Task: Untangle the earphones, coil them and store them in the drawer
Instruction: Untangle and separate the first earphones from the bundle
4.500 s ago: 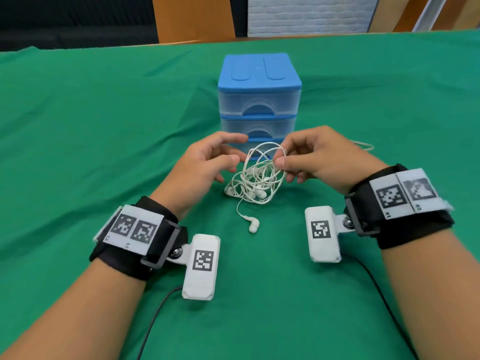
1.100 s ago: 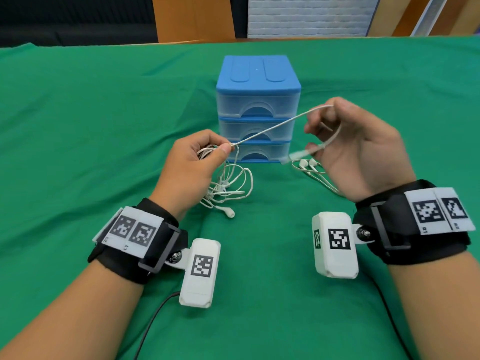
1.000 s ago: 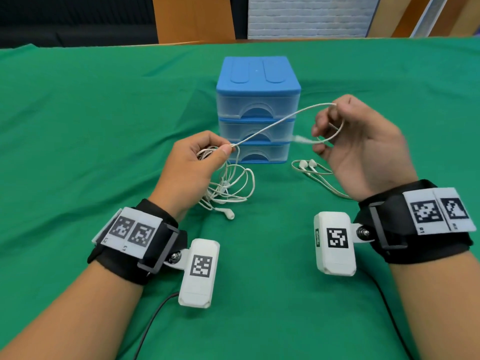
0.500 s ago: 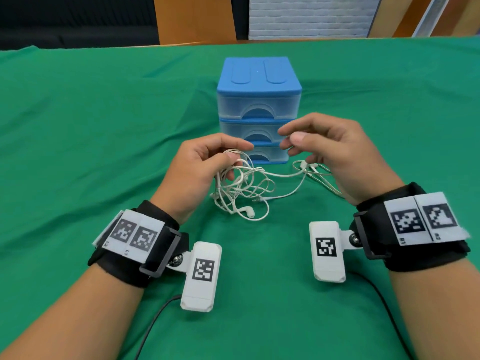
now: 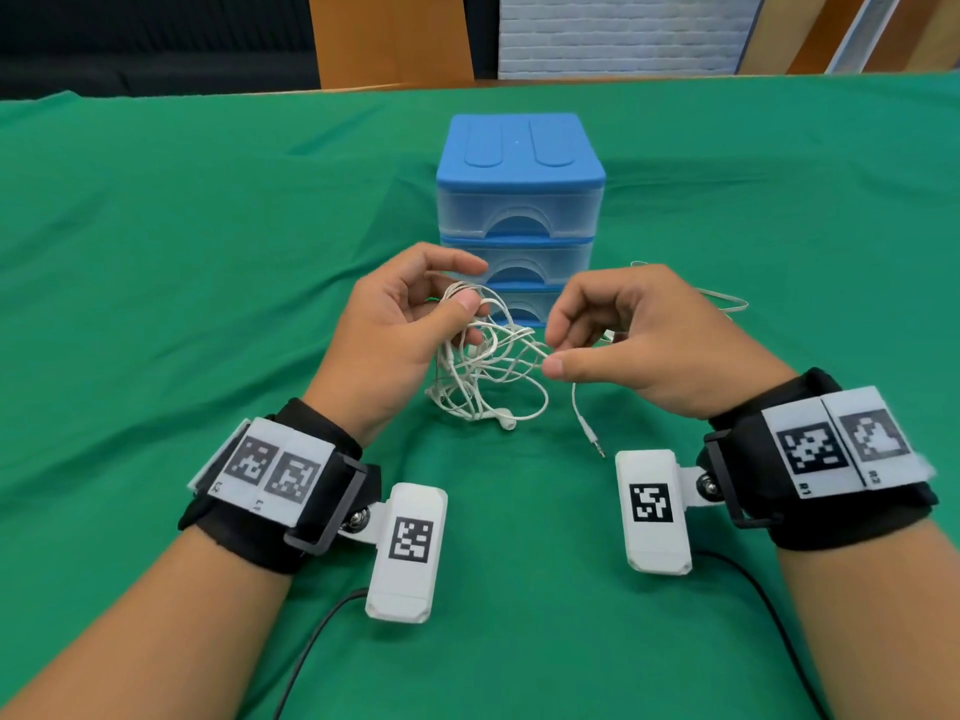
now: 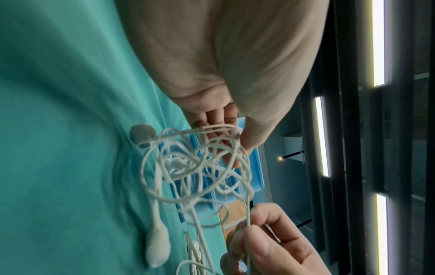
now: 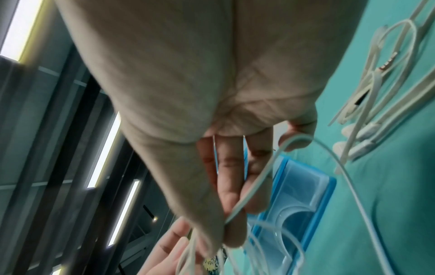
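A tangle of white earphones [image 5: 485, 368] hangs just above the green cloth in front of the blue drawer unit [image 5: 519, 200]. My left hand [image 5: 415, 324] pinches the top of the tangle [image 6: 195, 167] between thumb and fingers. My right hand [image 5: 613, 330] pinches one strand [image 7: 249, 197] at the tangle's right side. The jack plug [image 5: 592, 436] dangles below my right hand. An earbud [image 5: 506, 422] lies on the cloth under the tangle. All three drawers look closed.
A second set of white earphones [image 7: 367, 119] lies on the cloth to the right of the drawer unit, partly behind my right hand; its cable [image 5: 727, 304] shows there. The green cloth [image 5: 208, 252] covers the whole table. Black wrist-camera cables run near me.
Earlier my right hand drew a strand taut up to the right. Both hands have since come together over the tangle, and the jack end now hangs free below my right hand.
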`<state>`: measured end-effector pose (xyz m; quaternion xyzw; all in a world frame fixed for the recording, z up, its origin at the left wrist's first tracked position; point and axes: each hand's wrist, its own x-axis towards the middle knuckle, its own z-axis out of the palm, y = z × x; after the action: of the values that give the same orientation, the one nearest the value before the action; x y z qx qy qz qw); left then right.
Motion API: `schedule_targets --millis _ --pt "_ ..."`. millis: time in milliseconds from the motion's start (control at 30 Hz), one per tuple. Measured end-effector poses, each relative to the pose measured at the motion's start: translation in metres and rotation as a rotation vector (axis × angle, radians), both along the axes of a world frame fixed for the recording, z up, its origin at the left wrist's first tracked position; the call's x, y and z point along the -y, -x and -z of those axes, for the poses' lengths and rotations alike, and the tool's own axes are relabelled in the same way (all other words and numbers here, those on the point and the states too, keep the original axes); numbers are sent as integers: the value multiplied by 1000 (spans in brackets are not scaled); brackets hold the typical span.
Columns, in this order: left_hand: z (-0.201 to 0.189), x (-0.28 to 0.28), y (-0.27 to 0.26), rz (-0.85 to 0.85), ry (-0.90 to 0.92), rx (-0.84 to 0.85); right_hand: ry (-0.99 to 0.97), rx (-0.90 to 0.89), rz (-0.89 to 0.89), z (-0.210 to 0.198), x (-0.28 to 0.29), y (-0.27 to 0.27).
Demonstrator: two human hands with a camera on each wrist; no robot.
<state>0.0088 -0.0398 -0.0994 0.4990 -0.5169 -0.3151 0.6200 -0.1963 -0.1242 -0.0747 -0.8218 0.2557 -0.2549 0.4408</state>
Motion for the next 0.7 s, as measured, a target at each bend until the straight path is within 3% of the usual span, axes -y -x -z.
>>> schedule_targets --millis 267,467,700 --pt "-1 -3 3 88 -46 99 -74 85 13 13 5 -8" --pt "-3 -4 4 105 -57 113 -4 5 37 14 5 -12" --pt "4 2 -1 -3 -36 291 37 37 107 15 5 -11"
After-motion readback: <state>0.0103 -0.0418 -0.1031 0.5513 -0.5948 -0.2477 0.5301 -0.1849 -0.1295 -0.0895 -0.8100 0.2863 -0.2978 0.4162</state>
